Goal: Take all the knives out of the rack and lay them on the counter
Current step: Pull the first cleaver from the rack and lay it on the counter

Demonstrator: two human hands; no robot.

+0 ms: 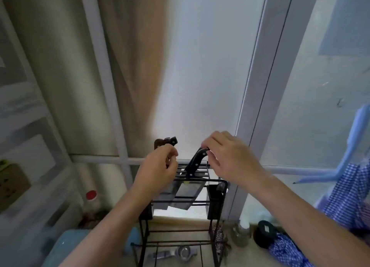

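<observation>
A black wire knife rack (217, 181) stands on the counter at the bottom middle. A cleaver with a black riveted handle (195, 161) sits tilted in the rack's slots, its wide steel blade (186, 194) hanging below. My right hand (230, 156) pinches the top end of that handle. My left hand (160, 167) is closed around a second knife; its dark brown handle end (166, 141) sticks up above my fingers. More blades show behind the cleaver's blade inside the rack.
A window frame and beige curtain (128, 66) rise behind the rack. A red-capped bottle (91, 196) stands left, a dark round jar (265, 233) and glass bottle (243, 231) right. Blue checked cloth (344, 196) hangs far right. A metal utensil (184, 252) lies under the rack.
</observation>
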